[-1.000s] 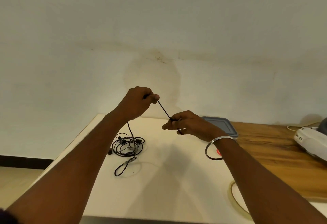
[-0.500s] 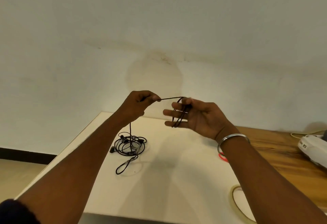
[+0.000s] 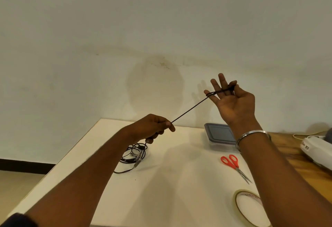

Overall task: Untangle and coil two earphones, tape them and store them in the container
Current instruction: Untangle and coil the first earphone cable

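**knotty_wires:** Closest to me is the tape roll (image 3: 235,199) at the front of the table (image 3: 170,187), with the scissors (image 3: 233,164) just past it. Nobody's touching either one. Further out, the tangle (image 3: 134,155) of earphones lies on the table below my left hand (image 3: 152,128), which pinches the cord (image 3: 190,108) between thumb and fingertips. The cord runs taut up to my right hand (image 3: 233,104). That hand is raised with the fingers straight, a few loops round them and the thumb pinning the end. The container (image 3: 220,137) sits at the back with its lid on.

**coil_guy:** Looks like you're mid-coil on the first one, so there's plenty left. My worry is that tight line. The lower end feeds out of the pile, so a snag in there would drag the whole tangle along or cinch a knot tighter. If the thumb lets go, the loops will probably slide off those straight fingers. I'd also guess tight wraps will be hard to pull off in one piece for taping.
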